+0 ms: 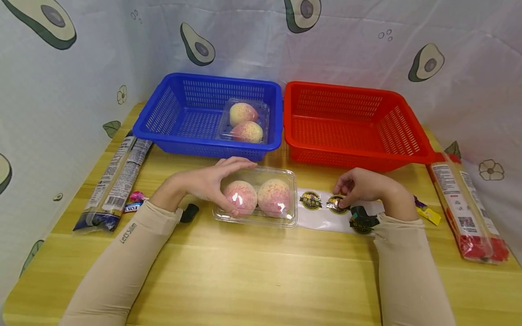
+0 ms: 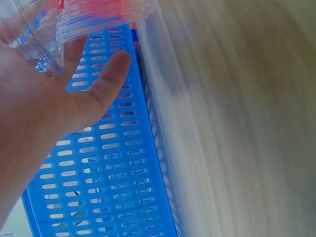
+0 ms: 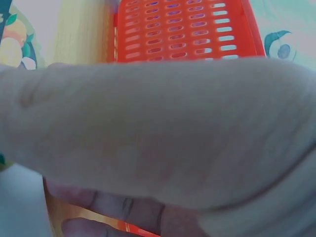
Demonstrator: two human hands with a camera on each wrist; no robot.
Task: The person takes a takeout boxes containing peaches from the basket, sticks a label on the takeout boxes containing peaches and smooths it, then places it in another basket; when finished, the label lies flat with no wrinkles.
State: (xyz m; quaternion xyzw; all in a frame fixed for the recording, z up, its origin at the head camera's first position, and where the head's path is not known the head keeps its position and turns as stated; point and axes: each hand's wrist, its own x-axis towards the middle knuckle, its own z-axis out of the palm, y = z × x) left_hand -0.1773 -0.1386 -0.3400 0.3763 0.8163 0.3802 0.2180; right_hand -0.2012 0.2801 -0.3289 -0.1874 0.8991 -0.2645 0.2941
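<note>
My left hand (image 1: 212,181) grips the clear plastic clamshell box with two pink peaches (image 1: 256,197): fingers curled over its back-left edge, thumb on the front-left side. The box sits flat on the yellow wooden table (image 1: 244,271), just in front of the blue plastic slotted basket (image 1: 171,113). The left wrist view shows the basket wall close behind my palm, little room there.

My right hand (image 1: 360,185) is curled, fingertips pinching at a round dark sticker (image 1: 336,203) on the white backing strip of stickers (image 1: 322,217). The strip lies flat, its left end touching the box's right edge. The right wrist view is mostly blocked by my own hand.

The blue basket holds a second clear clamshell box with two peaches (image 1: 244,121) in its right front corner. The red plastic slotted basket (image 1: 350,122) sits just beside it on the right, rims nearly touching. A long noodle packet with a blue end (image 1: 114,181) lies along the left table edge, and a long packet with a red end (image 1: 465,203) along the right. Open table from the box forward to the near edge.
</note>
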